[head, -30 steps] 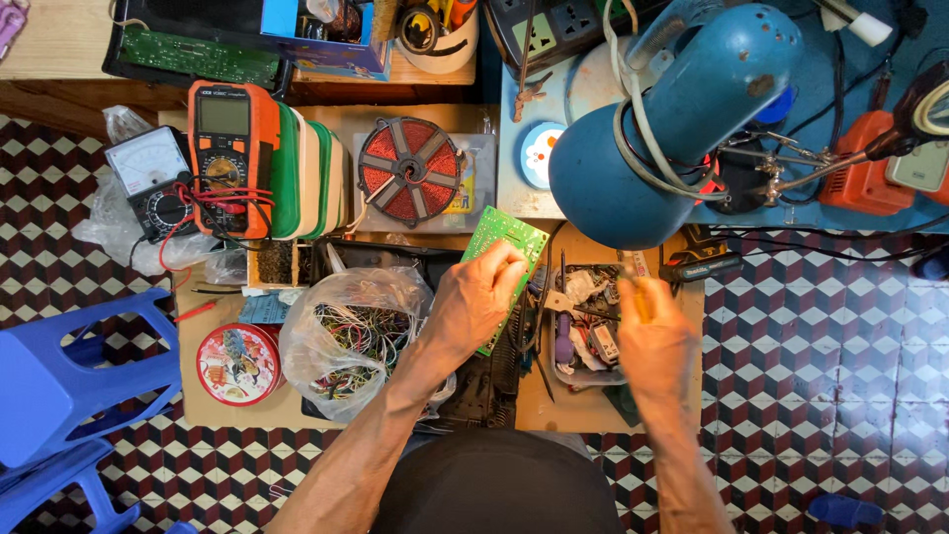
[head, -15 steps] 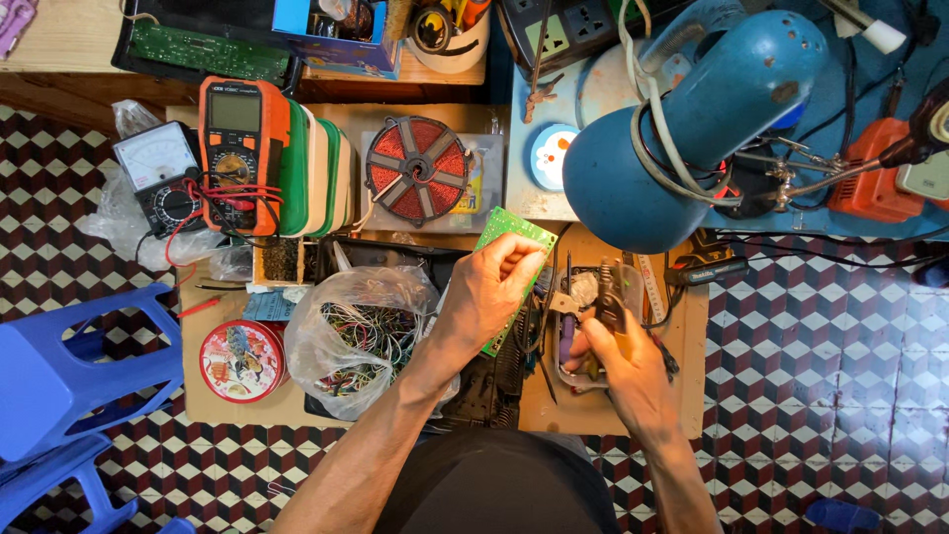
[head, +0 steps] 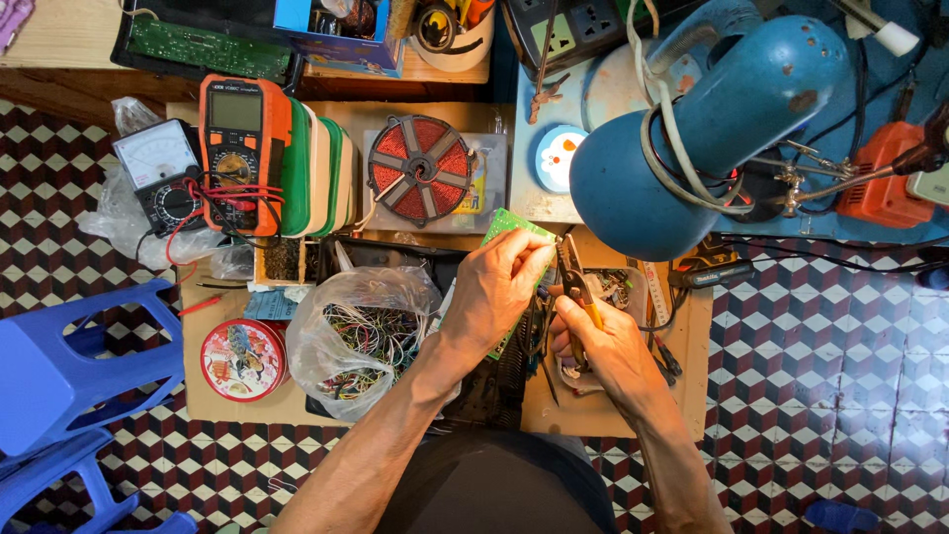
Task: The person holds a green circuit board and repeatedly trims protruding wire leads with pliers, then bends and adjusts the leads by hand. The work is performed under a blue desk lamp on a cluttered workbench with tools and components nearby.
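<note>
Head view: over a cluttered low bench, the left hand (head: 494, 292) grips a green circuit board (head: 514, 232) by its edge while the right hand (head: 603, 341) is closed on yellow-handled pliers (head: 573, 282) beside it. The board looks thin, stiff and light, best held by its edges.

L hand (head: 494, 287) & R hand (head: 605, 341) both clenched, close together, forearms converging.
</note>
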`<action>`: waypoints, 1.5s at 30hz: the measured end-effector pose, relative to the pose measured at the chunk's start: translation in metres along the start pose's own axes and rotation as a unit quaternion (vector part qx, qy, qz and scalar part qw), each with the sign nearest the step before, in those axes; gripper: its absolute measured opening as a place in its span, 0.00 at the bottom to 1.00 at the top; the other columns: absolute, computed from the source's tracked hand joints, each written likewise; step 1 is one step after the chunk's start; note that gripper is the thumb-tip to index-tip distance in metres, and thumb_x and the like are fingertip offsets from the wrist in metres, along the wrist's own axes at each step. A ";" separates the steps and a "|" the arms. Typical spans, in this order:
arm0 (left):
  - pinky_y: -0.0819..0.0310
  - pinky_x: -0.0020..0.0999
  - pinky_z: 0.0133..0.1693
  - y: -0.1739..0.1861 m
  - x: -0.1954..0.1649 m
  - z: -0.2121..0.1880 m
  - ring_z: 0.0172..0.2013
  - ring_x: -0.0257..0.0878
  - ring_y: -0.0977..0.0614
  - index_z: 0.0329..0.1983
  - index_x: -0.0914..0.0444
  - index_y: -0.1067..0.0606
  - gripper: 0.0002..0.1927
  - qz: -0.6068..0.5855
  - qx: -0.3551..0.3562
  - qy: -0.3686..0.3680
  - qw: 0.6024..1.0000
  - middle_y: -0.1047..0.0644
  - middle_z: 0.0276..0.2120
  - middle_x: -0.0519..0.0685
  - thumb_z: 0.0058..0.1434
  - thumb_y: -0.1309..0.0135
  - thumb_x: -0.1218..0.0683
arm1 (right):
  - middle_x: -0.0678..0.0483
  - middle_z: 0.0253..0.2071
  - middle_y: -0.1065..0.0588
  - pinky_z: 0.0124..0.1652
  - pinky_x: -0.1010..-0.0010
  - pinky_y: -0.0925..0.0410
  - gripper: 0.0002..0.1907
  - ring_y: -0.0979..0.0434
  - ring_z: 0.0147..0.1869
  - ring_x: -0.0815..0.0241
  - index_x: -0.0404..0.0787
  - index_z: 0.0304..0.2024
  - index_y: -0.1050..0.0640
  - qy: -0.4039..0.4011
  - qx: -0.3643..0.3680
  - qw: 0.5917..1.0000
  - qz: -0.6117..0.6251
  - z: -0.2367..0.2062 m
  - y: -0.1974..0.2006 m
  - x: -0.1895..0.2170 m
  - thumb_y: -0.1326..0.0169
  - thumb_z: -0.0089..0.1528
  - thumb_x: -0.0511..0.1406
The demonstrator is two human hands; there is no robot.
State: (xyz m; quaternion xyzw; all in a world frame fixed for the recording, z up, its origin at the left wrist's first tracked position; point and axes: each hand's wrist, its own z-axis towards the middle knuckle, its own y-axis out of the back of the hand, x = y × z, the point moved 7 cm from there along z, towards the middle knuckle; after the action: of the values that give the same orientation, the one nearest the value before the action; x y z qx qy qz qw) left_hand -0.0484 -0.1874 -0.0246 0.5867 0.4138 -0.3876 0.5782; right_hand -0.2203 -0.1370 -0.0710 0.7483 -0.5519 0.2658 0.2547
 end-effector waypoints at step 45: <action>0.29 0.26 0.31 0.005 0.004 0.002 0.27 0.30 0.24 0.44 0.64 0.23 0.05 -0.054 0.005 0.009 0.998 0.22 0.33 0.47 0.67 0.43 0.59 | 0.51 0.37 0.28 0.37 0.64 0.31 0.24 0.24 0.36 0.56 0.38 0.55 0.23 0.269 -0.247 0.872 -0.327 -0.029 -0.002 0.052 0.35 0.59 0.40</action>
State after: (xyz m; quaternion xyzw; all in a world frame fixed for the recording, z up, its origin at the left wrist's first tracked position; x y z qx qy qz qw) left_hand -0.0423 -0.1892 -0.0268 0.5700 0.4480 -0.4151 0.5496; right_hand -0.2088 -0.1529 -0.0151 0.6979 -0.2336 0.2135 0.6425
